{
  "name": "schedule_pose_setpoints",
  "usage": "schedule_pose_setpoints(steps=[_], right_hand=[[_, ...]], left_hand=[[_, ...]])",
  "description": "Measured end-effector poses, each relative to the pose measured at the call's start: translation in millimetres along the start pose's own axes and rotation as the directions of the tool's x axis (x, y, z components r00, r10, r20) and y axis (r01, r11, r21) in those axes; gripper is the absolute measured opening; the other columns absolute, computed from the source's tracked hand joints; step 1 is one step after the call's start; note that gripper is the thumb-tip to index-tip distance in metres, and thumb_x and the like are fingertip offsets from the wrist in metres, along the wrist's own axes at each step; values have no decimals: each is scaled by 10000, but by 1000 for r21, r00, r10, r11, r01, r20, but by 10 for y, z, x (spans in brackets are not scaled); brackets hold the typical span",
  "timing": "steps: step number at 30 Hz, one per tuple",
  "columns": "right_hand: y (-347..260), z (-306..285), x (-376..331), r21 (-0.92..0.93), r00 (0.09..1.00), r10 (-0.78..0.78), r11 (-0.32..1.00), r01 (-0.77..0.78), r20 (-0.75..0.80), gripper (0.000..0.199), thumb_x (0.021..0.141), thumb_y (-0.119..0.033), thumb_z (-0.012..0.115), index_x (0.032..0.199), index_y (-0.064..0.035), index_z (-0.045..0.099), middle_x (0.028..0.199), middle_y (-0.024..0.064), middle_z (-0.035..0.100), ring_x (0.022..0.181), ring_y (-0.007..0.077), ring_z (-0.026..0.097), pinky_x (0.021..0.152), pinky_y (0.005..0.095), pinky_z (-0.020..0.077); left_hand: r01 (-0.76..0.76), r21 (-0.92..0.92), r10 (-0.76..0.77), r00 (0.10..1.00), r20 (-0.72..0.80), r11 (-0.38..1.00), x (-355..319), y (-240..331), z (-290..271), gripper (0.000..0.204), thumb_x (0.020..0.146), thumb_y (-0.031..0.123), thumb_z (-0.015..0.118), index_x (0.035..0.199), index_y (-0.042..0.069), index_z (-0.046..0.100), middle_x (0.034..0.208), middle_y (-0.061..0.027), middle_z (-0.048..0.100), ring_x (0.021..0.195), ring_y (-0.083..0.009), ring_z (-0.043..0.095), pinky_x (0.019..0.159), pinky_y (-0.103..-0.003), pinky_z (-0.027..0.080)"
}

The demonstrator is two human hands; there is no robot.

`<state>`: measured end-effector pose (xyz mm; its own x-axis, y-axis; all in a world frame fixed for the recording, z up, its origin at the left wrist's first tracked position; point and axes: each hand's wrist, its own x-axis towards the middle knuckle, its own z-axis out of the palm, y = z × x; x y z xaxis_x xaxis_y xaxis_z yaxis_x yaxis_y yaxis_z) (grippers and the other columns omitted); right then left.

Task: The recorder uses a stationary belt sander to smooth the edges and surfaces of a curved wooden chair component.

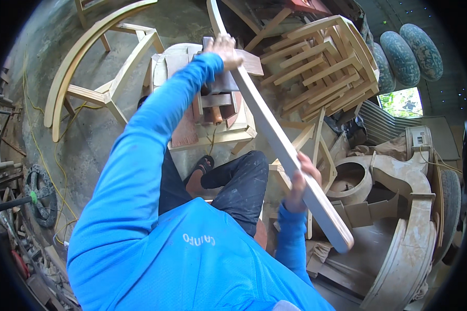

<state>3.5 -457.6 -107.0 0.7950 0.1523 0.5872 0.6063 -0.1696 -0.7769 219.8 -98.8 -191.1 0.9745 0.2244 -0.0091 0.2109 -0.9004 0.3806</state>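
Note:
A long, slightly curved wooden beam (267, 122) slants from the top of the view down to the lower right. My left hand (223, 51) is closed over its upper part, right beside a low bench-mounted machine (217, 98) with metal plates and a brown rounded handle. Farther down, my right hand (302, 181) wraps round the beam, thumb on one side and fingers on the other; it is a little blurred. The beam's near end sticks out past that hand. Whatever touches the beam under my left palm is hidden.
A curved wooden frame (109, 96) stands at the left. Stacked slatted wooden frames (321, 67) are at the upper right. Dusty carved pieces (407, 243) and a tire (450, 207) crowd the right. A yellow cord (62, 181) crosses the floor near a spoked wheel (40, 196).

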Motion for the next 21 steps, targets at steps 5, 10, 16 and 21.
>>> schedule_pose_setpoints(steps=[5,10,16,21], right_hand=[[-1029,-1549,-602,-137,994,96,987,-88,54,359,880,-317,733,1044,-23,607,1131,252,670,1082,346,634,981,496,502],[-1788,-2558,-1261,-191,996,88,978,-82,20,442,877,-391,738,1079,-45,551,1144,216,633,1085,319,610,967,458,502],[-1516,-2058,-1279,-216,985,167,962,-170,-34,427,879,-368,748,1071,-40,554,1174,228,635,1119,313,611,1012,463,479],[-1114,-1692,-1172,-145,978,208,967,-207,-12,373,863,-277,724,1090,-41,547,1201,243,631,1134,324,600,1025,470,471]], left_hand=[[-134,-180,122,990,-75,974,-1516,886,145,909,929,605,472,1558,-25,287,1643,-253,228,1563,-403,104,1244,-608,82],[-181,-266,178,983,-32,947,-2436,1504,72,905,893,610,522,1514,-32,382,1633,-262,239,1564,-397,97,1245,-592,34],[-107,-145,105,994,-21,984,-1883,1122,217,925,875,562,510,1555,-34,315,1665,-229,194,1575,-345,88,1252,-578,39],[-111,-116,105,993,-57,987,-1392,822,264,907,888,538,472,1585,-2,262,1672,-204,191,1577,-334,84,1260,-560,32]])
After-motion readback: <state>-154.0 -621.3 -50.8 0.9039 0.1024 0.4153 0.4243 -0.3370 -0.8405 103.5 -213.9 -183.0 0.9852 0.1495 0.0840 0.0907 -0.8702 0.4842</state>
